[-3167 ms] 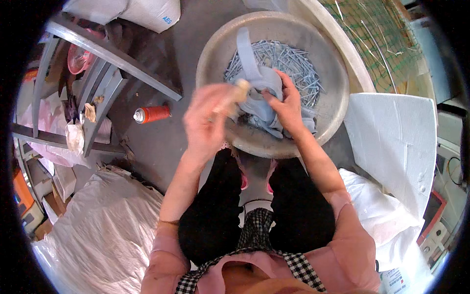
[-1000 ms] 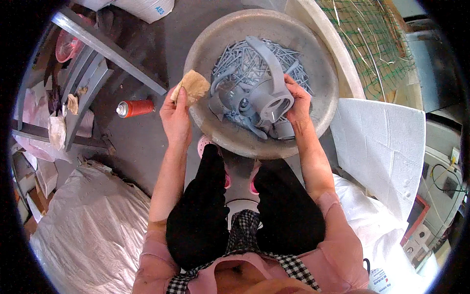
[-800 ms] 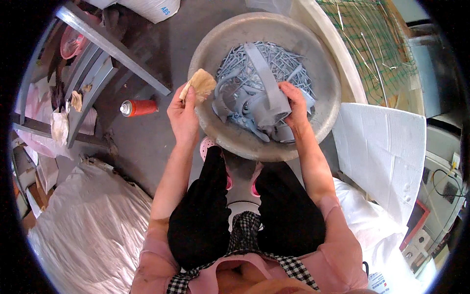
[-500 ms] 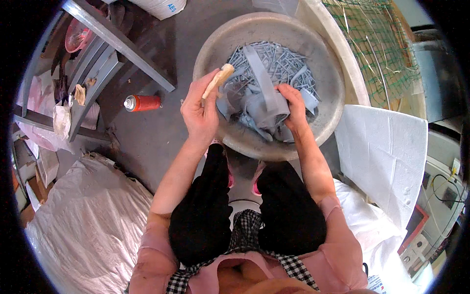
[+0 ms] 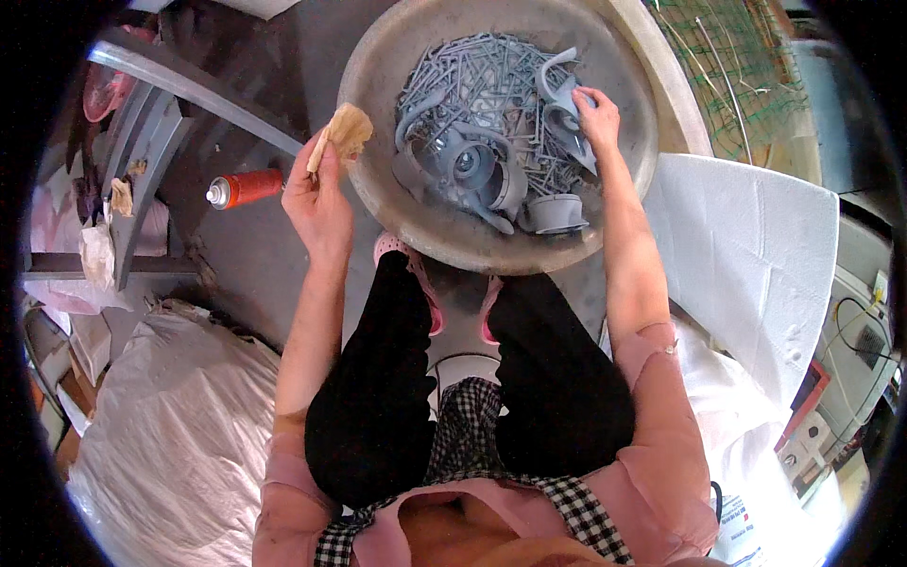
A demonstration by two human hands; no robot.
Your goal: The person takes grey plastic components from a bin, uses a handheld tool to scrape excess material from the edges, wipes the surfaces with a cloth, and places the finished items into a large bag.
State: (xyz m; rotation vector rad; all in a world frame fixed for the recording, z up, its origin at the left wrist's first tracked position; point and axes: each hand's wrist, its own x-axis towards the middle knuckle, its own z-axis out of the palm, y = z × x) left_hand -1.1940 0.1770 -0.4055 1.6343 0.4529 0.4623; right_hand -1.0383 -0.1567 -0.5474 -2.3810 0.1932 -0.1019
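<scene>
A folded, crumpled tan cloth (image 5: 347, 130) is pinched between the fingers and thumb of my left hand (image 5: 319, 194), at the left rim of a big round grey basin (image 5: 378, 203). Inside the basin my right hand (image 5: 600, 121) is closed on a grey curved plastic part (image 5: 565, 132) at the right side. Many thin grey plastic sticks (image 5: 482, 71) cover the basin's bottom. On top of them lie several ring-shaped grey plastic parts (image 5: 470, 163), and a short round grey part (image 5: 556, 214) sits near the front wall.
An orange spray can (image 5: 248, 187) lies on the floor left of the basin, near a grey metal frame (image 5: 203, 93). A white foam board (image 5: 742, 255) leans at the right. Large white sacks (image 5: 179, 397) stand at my left. Green netting (image 5: 727, 94) is at the far right.
My right hand has moved from the middle of the basin to its right side, and the long flat strip part no longer stands in front of it. My left hand has moved left with the cloth.
</scene>
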